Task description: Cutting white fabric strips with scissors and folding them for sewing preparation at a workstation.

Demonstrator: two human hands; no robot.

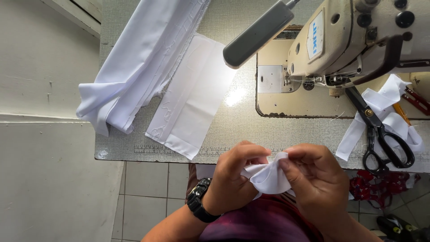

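Note:
Both my hands hold one small piece of white fabric [268, 177] just in front of the table's near edge, over my lap. My left hand [235, 179], with a black watch on its wrist, pinches the piece's left side. My right hand [316, 179] grips its right side with thumb and fingers. The fabric bulges into a rounded fold between them.
A cream sewing machine [354, 40] stands at the back right with a grey lamp head [257, 33] beside it. Black scissors [380, 134] lie on white strips [385, 112] at the right. Folded white cloth [134, 67] and a flat white panel [192, 98] lie on the grey table [237, 130].

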